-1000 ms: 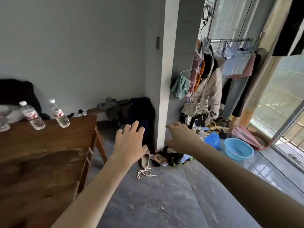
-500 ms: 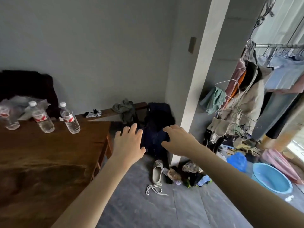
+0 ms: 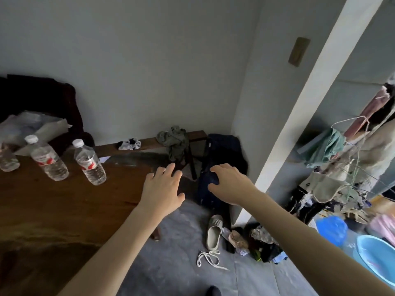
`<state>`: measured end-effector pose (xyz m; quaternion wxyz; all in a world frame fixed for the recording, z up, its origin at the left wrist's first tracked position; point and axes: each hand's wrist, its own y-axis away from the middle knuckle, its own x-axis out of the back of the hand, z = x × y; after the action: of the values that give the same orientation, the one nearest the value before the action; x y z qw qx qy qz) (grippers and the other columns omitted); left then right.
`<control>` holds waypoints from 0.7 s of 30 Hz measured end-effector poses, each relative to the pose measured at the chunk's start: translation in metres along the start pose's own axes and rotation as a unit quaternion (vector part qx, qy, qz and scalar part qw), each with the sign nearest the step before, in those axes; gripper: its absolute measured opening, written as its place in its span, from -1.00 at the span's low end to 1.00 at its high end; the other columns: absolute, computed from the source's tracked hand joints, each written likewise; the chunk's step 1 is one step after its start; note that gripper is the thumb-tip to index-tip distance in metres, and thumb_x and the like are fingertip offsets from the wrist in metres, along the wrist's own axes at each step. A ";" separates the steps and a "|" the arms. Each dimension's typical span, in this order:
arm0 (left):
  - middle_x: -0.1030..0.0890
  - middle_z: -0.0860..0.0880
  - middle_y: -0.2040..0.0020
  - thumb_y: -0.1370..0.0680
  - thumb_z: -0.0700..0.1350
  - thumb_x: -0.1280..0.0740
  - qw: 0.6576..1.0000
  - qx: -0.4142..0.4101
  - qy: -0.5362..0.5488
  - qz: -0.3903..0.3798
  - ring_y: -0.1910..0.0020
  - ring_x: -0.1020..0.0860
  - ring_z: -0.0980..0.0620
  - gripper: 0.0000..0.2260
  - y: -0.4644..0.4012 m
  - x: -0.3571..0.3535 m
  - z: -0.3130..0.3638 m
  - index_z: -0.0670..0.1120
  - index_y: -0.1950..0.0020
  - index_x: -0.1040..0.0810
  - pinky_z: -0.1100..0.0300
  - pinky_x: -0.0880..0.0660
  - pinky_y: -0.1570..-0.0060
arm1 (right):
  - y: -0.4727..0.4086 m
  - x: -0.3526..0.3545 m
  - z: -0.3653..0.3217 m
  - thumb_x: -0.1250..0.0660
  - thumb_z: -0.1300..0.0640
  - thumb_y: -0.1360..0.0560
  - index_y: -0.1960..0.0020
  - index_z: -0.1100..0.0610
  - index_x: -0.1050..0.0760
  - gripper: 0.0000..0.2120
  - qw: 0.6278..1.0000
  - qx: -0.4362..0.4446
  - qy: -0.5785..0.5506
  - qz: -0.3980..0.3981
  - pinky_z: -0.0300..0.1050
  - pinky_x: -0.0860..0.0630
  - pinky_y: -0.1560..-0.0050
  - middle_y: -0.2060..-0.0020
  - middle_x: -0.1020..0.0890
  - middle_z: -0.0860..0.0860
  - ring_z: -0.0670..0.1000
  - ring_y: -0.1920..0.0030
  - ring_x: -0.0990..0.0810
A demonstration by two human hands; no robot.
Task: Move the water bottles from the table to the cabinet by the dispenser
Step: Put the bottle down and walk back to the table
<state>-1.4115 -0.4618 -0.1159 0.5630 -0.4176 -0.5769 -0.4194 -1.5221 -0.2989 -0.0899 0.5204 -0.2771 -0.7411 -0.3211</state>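
Shift: view has swung left since earlier; table (image 3: 64,210) fills more of frame.
Left hand (image 3: 163,189): fingers spread, empty.
Right hand (image 3: 232,184): fingers curled loosely, empty.
Bottles (image 3: 89,162) (image 3: 48,161): clear, white caps, red labels, upright, left of both hands.
Third bottle (image 3: 7,160): cut off at edge.

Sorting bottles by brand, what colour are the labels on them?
Red and white labels on both bottles, clearest in the head view.

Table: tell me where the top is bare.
The wooden table is bare from the two nearer bottles to its near and right edges, under the left hand. The far left corner is crowded: bottles, plastic wrap.
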 end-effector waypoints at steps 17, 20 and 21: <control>-0.35 -0.04 -0.50 -0.59 0.20 -0.29 0.978 0.192 0.064 -0.052 -0.46 -0.38 -0.09 -0.47 -0.150 -0.063 -0.080 0.03 -0.50 -0.32 0.00 -0.43 -0.31 | -0.280 -0.022 -0.034 -0.22 -0.14 -0.56 -0.48 0.10 -0.32 -0.43 0.979 0.171 0.007 -0.113 0.20 -0.46 -0.28 -0.40 -0.40 0.18 0.23 -0.34 -0.45; -0.40 -0.04 -0.44 -0.58 0.18 -0.31 0.968 0.232 0.072 -0.057 -0.37 -0.44 -0.07 -0.49 -0.155 -0.077 -0.099 0.02 -0.47 -0.35 0.03 -0.45 -0.23 | -0.305 -0.035 -0.057 -0.23 -0.11 -0.56 -0.46 0.08 -0.34 -0.47 0.968 0.209 0.023 -0.139 0.19 -0.47 -0.26 -0.37 -0.41 0.16 0.23 -0.31 -0.46; -0.41 -0.04 -0.43 -0.57 0.17 -0.32 0.964 0.248 0.079 -0.060 -0.36 -0.44 -0.07 -0.50 -0.157 -0.081 -0.107 0.01 -0.46 -0.36 0.04 -0.44 -0.21 | -0.312 -0.040 -0.066 -0.24 -0.10 -0.55 -0.44 0.07 -0.36 -0.49 0.964 0.219 0.022 -0.150 0.19 -0.49 -0.23 -0.34 -0.44 0.15 0.22 -0.28 -0.48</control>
<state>-1.5279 -0.6112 -0.1974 0.6662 -0.1949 -0.6409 -0.3277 -1.7030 -0.5522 -0.1696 0.5305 -0.0346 -0.8147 -0.2314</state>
